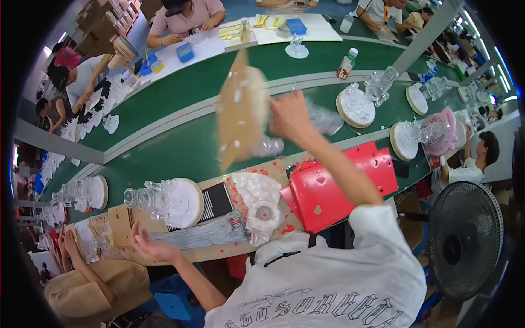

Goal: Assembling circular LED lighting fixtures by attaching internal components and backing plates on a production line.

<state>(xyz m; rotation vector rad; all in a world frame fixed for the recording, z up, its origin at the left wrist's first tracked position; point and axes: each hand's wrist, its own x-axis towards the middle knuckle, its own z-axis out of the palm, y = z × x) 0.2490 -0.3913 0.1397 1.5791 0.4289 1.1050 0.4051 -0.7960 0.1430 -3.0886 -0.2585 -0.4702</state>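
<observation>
- Green conveyor belt point(180, 147) runs beneath the raised right hand point(290, 116).
- Tan cardboard sheet point(239, 109), blurred, stands tilted just left of that hand, whose fingers close on it.
- Clear plastic assembly on a white disc point(167, 201) sits just above the left hand point(150, 247), which is open and empty.
</observation>
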